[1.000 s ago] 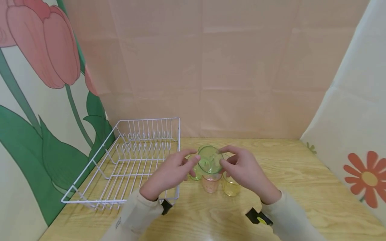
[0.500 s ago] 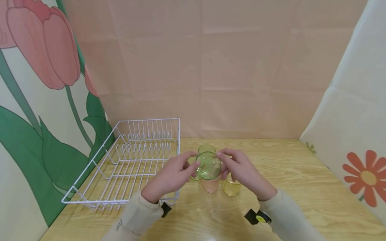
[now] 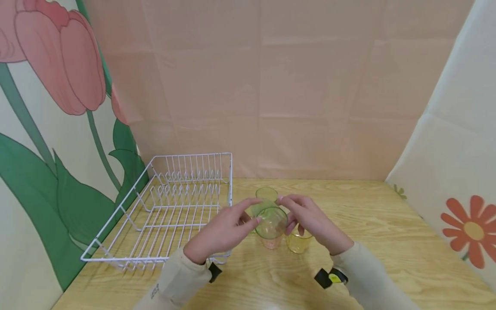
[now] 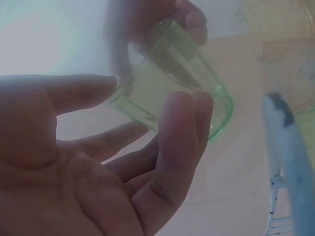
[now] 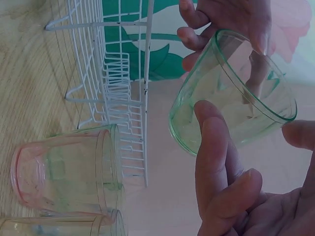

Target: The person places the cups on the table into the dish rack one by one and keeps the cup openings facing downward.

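A clear green cup (image 3: 272, 227) is held tilted in the air between both hands, its mouth facing the person. My left hand (image 3: 224, 228) holds it from the left, the thumb at the rim and curled fingers along the wall (image 4: 179, 128). From the right, my right hand (image 3: 310, 217) pinches the same cup (image 5: 231, 93), thumb at the rim and fingertips on the side. Below it stand a pink cup (image 3: 270, 244) and a yellow cup (image 3: 298, 244). Behind is another yellowish-green cup (image 3: 266, 193). More green glass beside the left fingers is mostly hidden.
A white wire dish rack (image 3: 155, 259) stands on the wooden table (image 3: 263, 280), close by my left hand. A plain pinkish sheet (image 3: 248, 107) hangs along the table's back edge. Flower-printed sheets line the left and right sides.
The held green cup has come lower and nearer the person, and its tilt has changed. The rim of the cup behind it shows more clearly. Both hands still hold the cup.
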`<state>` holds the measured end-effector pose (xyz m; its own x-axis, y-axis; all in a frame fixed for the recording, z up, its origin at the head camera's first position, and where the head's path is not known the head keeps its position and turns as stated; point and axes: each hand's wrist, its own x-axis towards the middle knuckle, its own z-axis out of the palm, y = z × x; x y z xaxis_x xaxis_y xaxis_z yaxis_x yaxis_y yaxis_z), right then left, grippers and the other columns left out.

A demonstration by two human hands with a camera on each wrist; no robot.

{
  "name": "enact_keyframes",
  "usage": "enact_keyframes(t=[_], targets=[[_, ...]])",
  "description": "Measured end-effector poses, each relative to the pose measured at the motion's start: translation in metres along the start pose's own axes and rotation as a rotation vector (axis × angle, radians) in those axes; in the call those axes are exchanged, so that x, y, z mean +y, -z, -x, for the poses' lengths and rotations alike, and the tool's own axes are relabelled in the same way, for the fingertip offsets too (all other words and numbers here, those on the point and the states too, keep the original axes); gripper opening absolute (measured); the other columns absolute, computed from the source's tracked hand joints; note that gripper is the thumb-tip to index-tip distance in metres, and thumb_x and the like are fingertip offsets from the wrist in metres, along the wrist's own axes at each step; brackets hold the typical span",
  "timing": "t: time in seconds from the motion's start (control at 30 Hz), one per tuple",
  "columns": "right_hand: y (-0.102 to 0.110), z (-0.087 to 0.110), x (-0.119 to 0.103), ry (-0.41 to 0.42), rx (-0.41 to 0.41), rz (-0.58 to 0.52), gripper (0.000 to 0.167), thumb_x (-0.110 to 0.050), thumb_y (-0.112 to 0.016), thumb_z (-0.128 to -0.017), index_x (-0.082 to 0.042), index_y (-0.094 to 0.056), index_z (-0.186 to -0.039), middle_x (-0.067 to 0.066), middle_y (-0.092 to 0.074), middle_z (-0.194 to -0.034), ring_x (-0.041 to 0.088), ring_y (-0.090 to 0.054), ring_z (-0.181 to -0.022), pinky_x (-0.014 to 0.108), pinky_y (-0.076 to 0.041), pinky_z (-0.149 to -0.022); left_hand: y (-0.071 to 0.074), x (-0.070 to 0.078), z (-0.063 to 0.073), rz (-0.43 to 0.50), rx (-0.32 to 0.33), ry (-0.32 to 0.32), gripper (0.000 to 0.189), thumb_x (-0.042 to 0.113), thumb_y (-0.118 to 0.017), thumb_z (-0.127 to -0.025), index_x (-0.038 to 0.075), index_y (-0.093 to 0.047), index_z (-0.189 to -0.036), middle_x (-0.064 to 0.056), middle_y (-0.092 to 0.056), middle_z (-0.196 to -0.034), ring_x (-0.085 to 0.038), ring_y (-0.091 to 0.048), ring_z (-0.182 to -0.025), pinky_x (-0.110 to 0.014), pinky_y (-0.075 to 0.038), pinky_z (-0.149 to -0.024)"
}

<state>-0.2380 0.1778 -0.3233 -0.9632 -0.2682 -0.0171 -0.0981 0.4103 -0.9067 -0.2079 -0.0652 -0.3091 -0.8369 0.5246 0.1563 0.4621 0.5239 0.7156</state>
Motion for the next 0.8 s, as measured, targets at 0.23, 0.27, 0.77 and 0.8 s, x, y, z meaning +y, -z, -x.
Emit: enact_keyframes(t=[0.23,0.27,0.77,0.8], targets=[[-0.003,0.0,0.001,-0.012,-0.001,0.048,0.059,-0.049,-0.056,-0.099,-0.001,-0.059,-0.132,0.009,-0.066,-0.063,0.026,-0.067,-0.058,0.026,-0.039,-0.041,0.0,0.0,0.0,0.002,-0.017,0.016,0.048,0.047,-0.046,-0.105,0.024,-0.047,-0.147,0.0,-0.069,-0.086,-0.009,-0.062,-0.069,-0.031,-0.053,-0.063],[-0.004,0.0,0.001,-0.008,-0.001,0.053,0.058,-0.049,-0.057,-0.099,-0.001,-0.059,-0.131,0.009,-0.065,-0.063,0.027,-0.067,-0.058,0.027,-0.039,-0.041,0.0,-0.001,-0.001,0.011,-0.019,0.022,0.049,0.05,-0.043,-0.105,0.024,-0.047,-0.147,0.001,-0.068,-0.082,-0.01,-0.062,-0.067,-0.032,-0.053,-0.06],[-0.011,0.006,-0.005,-0.011,-0.015,0.096,0.059,-0.047,-0.067,-0.093,-0.009,-0.055,-0.136,0.008,-0.068,-0.069,0.015,-0.057,-0.053,0.022,-0.033,-0.041,0.003,-0.006,-0.005,0.039,0.024,0.064,0.066,0.056,-0.043,-0.103,0.009,-0.038,-0.149,-0.002,-0.066,-0.086,-0.018,-0.064,-0.074,-0.035,-0.052,-0.064],[-0.011,0.006,-0.006,-0.015,-0.015,0.101,0.059,-0.047,-0.067,-0.092,-0.009,-0.055,-0.136,0.008,-0.068,-0.069,0.014,-0.054,-0.053,0.022,-0.032,-0.041,0.003,-0.006,-0.005,0.042,0.025,0.068,0.066,0.056,-0.045,-0.102,0.01,-0.038,-0.149,-0.001,-0.066,-0.086,-0.019,-0.064,-0.075,-0.035,-0.052,-0.065]])
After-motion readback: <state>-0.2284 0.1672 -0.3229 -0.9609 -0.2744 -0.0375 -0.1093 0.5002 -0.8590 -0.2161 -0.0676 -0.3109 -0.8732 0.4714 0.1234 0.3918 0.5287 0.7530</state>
